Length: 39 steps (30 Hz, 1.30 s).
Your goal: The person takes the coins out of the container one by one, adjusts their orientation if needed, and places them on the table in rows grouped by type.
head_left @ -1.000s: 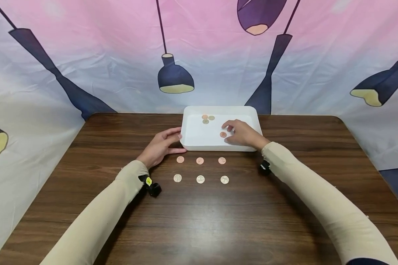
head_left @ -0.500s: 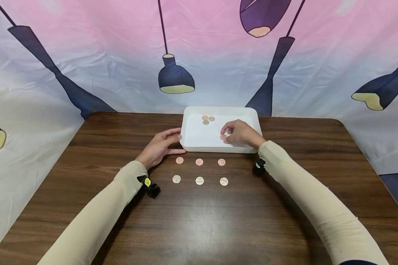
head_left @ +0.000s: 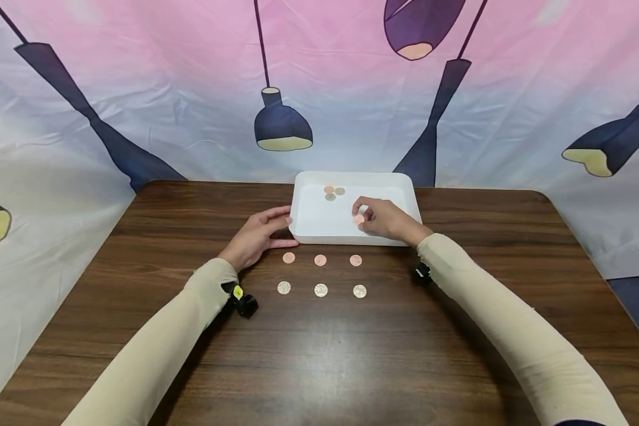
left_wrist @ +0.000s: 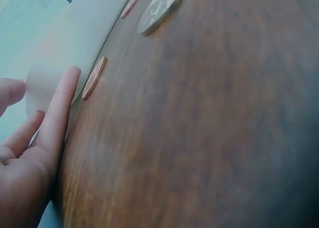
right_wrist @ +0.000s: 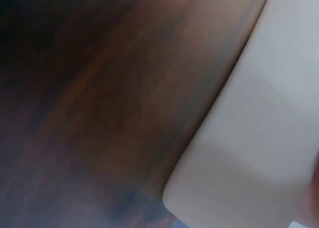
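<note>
Every view shares the tray (head_left: pixel 319 223)

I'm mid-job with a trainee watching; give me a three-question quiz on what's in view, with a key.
1. How many coins lie on the wooden table, outside the white tray?
2. True or false: of the two rows on the table, the silver-coloured one is nearer the tray.
3. Which hand has its thumb and fingertips at a copper-coloured coin? A) left B) right C) neither

Key:
1. Six.
2. False; the copper-coloured row is nearer.
3. B, the right hand.
</note>
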Available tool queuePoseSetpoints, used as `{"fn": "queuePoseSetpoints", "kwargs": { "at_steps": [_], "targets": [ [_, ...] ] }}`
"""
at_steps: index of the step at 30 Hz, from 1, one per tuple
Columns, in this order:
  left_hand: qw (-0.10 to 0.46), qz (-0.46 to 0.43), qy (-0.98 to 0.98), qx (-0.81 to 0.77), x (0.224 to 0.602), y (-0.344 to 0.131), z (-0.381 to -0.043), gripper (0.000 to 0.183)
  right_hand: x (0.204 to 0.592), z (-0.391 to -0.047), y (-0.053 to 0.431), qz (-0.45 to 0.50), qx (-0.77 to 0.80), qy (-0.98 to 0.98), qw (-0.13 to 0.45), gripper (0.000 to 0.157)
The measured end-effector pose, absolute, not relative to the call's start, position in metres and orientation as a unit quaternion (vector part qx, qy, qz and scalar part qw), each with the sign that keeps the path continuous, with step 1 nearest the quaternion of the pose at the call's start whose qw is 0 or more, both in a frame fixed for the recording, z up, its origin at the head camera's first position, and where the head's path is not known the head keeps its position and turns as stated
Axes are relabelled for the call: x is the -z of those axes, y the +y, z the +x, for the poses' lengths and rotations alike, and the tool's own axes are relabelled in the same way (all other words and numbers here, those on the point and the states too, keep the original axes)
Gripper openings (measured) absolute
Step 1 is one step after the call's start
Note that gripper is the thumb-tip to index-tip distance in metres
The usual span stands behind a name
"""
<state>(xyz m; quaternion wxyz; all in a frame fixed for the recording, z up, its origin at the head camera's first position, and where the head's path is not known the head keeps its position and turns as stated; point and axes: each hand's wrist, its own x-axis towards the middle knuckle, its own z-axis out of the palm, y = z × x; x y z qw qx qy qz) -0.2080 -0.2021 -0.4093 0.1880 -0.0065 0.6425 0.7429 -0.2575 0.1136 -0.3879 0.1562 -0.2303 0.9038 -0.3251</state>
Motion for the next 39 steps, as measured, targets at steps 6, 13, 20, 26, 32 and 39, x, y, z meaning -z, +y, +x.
{"fn": "queuePoseSetpoints", "kwargs": {
  "at_steps": [6,13,20,26,32,39],
  "targets": [
    [0.191,-0.005,0.642,-0.742,0.409,-0.203,-0.209,0.059,0.387,-0.26,0.118,-0.262,0.307,0.904,0.139,0.022],
    [0.19,-0.008,0.642,-0.743,0.41,-0.204,-0.207,0.058,0.384,-0.259,0.118,-0.292,0.294,0.899,0.142,0.018],
    [0.192,-0.004,0.638,-0.746,0.411,-0.203,-0.208,0.059,0.383,-0.257,0.118,-0.297,0.288,0.901,0.135,0.014],
    [0.192,-0.008,0.641,-0.743,0.409,-0.204,-0.209,0.058,0.38,-0.256,0.125,-0.298,0.278,0.909,0.09,0.017],
    [0.191,-0.009,0.646,-0.739,0.408,-0.205,-0.21,0.059,0.37,-0.245,0.138,-0.293,0.281,0.913,0.05,0.023],
    [0.192,-0.013,0.647,-0.737,0.41,-0.203,-0.21,0.06,0.365,-0.219,0.156,-0.304,0.307,0.902,0.016,0.023]
  ]
}}
